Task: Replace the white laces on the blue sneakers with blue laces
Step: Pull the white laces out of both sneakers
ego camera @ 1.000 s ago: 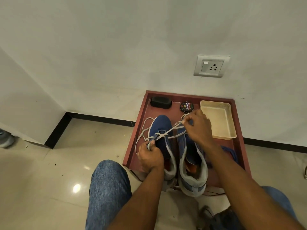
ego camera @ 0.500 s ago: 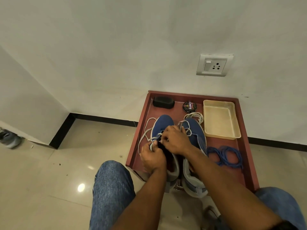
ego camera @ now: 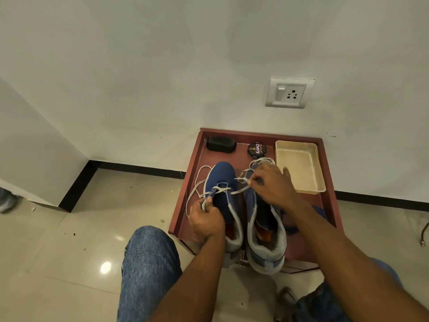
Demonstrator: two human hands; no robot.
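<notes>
Two blue sneakers stand side by side on a reddish-brown tray (ego camera: 185,205), toes toward the wall. The left sneaker (ego camera: 221,180) still carries a white lace (ego camera: 220,189) across its lowest eyelets, with loose loops trailing off to its left. My left hand (ego camera: 205,220) grips the left edge of this shoe's upper. My right hand (ego camera: 271,185) pinches the lace's other strand and holds it taut out to the right, above the right sneaker (ego camera: 267,238). A bit of blue lace (ego camera: 319,212) shows behind my right forearm.
Along the tray's far edge sit a black brush (ego camera: 221,144), a round polish tin (ego camera: 257,150) and a cream plastic tray (ego camera: 301,167). More white lace (ego camera: 261,161) lies bunched by the tin. The tray sits against a white wall with a socket (ego camera: 289,92). My denim knees flank it.
My right hand moved from the left sneaker's eyelets up and to the right, drawing the white lace strand out taut. The left hand stayed on the shoe's edge.
</notes>
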